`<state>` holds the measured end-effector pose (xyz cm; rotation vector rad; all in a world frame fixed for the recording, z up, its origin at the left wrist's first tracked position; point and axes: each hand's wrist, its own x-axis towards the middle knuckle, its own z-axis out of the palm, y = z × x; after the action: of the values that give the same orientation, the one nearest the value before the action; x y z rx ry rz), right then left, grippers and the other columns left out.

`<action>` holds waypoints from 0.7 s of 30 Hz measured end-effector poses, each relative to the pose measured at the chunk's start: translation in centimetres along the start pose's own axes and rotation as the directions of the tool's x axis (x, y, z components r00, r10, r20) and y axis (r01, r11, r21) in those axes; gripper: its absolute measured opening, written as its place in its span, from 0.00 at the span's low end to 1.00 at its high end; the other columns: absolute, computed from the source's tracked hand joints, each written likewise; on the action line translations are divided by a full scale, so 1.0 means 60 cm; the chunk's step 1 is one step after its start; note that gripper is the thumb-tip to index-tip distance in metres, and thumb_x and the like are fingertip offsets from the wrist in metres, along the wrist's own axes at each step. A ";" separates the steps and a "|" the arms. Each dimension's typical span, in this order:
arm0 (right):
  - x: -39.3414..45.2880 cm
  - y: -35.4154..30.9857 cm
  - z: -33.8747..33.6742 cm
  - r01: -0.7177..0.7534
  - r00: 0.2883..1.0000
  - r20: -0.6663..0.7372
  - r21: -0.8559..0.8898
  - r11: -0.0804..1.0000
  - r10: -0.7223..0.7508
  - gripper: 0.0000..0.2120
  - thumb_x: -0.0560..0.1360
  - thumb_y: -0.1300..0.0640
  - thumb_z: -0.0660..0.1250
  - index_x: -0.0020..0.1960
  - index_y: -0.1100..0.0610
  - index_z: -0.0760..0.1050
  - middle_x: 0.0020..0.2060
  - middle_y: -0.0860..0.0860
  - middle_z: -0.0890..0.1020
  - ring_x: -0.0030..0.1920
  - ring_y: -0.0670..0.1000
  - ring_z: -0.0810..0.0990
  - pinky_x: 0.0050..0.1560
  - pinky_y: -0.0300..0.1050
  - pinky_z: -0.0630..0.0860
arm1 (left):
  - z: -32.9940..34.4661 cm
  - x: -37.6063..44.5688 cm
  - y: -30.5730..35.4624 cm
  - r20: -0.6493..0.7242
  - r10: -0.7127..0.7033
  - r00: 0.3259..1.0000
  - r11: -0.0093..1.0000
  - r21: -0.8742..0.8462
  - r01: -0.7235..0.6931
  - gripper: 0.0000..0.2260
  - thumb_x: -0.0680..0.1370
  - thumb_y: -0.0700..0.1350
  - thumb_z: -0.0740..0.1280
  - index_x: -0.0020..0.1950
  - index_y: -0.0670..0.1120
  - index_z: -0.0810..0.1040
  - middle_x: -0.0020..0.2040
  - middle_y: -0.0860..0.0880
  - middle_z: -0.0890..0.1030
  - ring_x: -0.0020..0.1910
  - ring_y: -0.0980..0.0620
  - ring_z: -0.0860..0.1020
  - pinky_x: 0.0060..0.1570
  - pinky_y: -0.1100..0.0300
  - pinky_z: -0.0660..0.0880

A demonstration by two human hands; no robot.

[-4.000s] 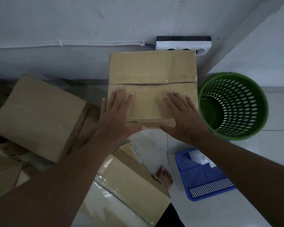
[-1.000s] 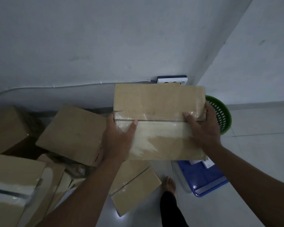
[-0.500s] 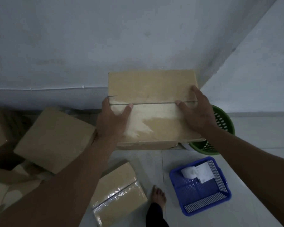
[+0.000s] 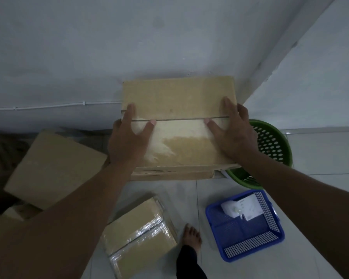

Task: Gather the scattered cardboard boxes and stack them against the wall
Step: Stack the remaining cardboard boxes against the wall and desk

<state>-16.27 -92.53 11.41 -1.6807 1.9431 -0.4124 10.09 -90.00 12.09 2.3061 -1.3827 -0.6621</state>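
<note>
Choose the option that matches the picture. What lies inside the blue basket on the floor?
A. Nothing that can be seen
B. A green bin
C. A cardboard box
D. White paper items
D: the blue basket, on the floor near the person's foot, holds white paper items at its far end; the cardboard boxes and the green bin sit outside it.

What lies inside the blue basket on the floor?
The blue basket holds white packaging or paper items at its far end. Their markings are too small to read, and whatever lies beneath them is covered.
</note>
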 end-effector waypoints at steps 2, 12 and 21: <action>-0.002 -0.001 0.003 0.002 1.000 -0.020 -0.006 1.000 -0.002 0.36 0.77 0.30 0.61 0.79 0.41 0.53 0.78 0.49 0.61 0.69 0.62 0.73 0.66 0.63 0.72 | 0.003 -0.001 -0.003 -0.022 -0.005 1.000 1.000 -0.002 0.005 0.33 0.78 0.68 0.64 0.81 0.63 0.58 0.74 0.47 0.71 0.71 0.41 0.71 0.67 0.46 0.69; -0.014 -0.003 0.009 0.050 0.999 -0.017 -0.016 0.999 -0.050 0.37 0.79 0.32 0.61 0.81 0.44 0.53 0.83 0.49 0.48 0.80 0.59 0.59 0.73 0.63 0.66 | 0.001 -0.019 -0.019 -0.060 -0.008 0.998 0.998 -0.067 0.004 0.33 0.77 0.66 0.66 0.80 0.61 0.63 0.75 0.47 0.69 0.72 0.43 0.71 0.67 0.49 0.69; -0.049 -0.028 0.004 0.154 0.984 -0.067 -0.166 0.974 -0.167 0.37 0.81 0.33 0.58 0.83 0.49 0.52 0.83 0.54 0.49 0.83 0.55 0.48 0.81 0.61 0.45 | -0.041 -0.077 -0.067 -0.069 0.069 0.995 0.996 -0.056 -0.073 0.40 0.73 0.71 0.65 0.81 0.57 0.61 0.80 0.45 0.61 0.79 0.44 0.61 0.76 0.46 0.63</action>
<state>-14.52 -89.90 12.69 -1.9609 1.9490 -0.3989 12.47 -83.90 12.90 2.2021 -1.3892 -0.5906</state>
